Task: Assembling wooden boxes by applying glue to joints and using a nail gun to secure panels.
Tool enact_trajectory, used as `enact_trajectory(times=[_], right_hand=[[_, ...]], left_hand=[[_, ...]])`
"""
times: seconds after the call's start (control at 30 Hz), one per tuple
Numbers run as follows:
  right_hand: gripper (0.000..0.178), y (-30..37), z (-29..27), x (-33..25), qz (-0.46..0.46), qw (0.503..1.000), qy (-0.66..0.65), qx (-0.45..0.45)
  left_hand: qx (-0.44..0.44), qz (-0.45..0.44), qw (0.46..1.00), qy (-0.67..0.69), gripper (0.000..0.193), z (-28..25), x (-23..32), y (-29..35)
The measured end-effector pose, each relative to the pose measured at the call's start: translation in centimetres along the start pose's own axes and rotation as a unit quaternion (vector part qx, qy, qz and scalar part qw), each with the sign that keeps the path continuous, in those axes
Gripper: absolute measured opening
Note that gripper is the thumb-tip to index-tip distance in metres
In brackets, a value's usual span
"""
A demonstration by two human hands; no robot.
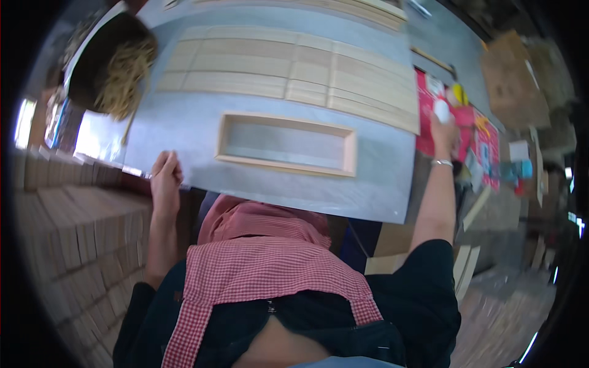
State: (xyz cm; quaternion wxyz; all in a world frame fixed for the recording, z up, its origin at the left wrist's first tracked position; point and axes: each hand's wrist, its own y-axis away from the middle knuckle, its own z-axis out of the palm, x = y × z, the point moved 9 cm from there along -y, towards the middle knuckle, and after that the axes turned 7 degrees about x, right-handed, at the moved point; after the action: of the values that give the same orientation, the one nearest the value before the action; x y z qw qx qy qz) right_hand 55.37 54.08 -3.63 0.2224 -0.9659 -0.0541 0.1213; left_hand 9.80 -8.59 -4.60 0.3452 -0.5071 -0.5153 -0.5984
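Off the table's right edge, my right hand point(444, 136) reaches out and closes around a small white squeeze bottle point(442, 111) with a reddish tip. Beneath it lie red packages point(427, 92). At the near left corner of the table, my left hand point(165, 173) is closed with curled fingers; whether anything is inside them is hidden. Between the hands, an open rectangular frame of pale wood point(288, 167) lies on the grey tabletop point(202, 175), apart from both hands.
Thin pale wooden boards point(245, 64) lie in rows beyond the frame. A dark container point(92, 73) of stringy tan material stands at the far left. Stacked wood point(80, 227) fills the left side. On the right are a hammer-like tool point(434, 60) and a cardboard box point(514, 80).
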Motion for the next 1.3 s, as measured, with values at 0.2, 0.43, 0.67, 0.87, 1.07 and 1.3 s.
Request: enact_trajectory(times=[0.2, 0.43, 0.67, 0.87, 1.07, 1.3], right_hand=[[0.063, -1.6, 2.6, 7.6, 0.04, 0.995, -0.049, 0.078], [0.053, 5.3, -7.7, -0.9, 0.186, 0.782, -0.58, 0.131], [0.044, 18.4, -12.5, -12.4, 0.134, 0.721, -0.679, 0.041], [0.053, 29.7, -13.8, -23.0, -0.059, 0.791, -0.59, -0.15], [0.06, 33.3, -15.5, -28.7, -0.187, 0.749, -0.603, -0.2], [0.064, 33.6, -15.7, -30.4, -0.224, 0.738, -0.599, -0.214]], left_hand=[[0.024, 0.016, 0.998, -0.051, 0.03, 1.5, -0.6, 0.6], [-0.009, -0.039, 0.994, -0.098, 0.039, 0.9, -1.8, 1.5], [0.001, 0.227, 0.95, -0.216, 0.031, 1.4, 0.2, 1.0], [0.015, 0.321, 0.902, -0.287, 0.017, -1.1, -0.8, 0.9], [0.087, 0.437, 0.839, -0.314, 0.016, -2.7, 0.5, 2.7], [0.089, 0.396, 0.859, -0.311, 0.024, -3.4, -1.4, 2.0]])
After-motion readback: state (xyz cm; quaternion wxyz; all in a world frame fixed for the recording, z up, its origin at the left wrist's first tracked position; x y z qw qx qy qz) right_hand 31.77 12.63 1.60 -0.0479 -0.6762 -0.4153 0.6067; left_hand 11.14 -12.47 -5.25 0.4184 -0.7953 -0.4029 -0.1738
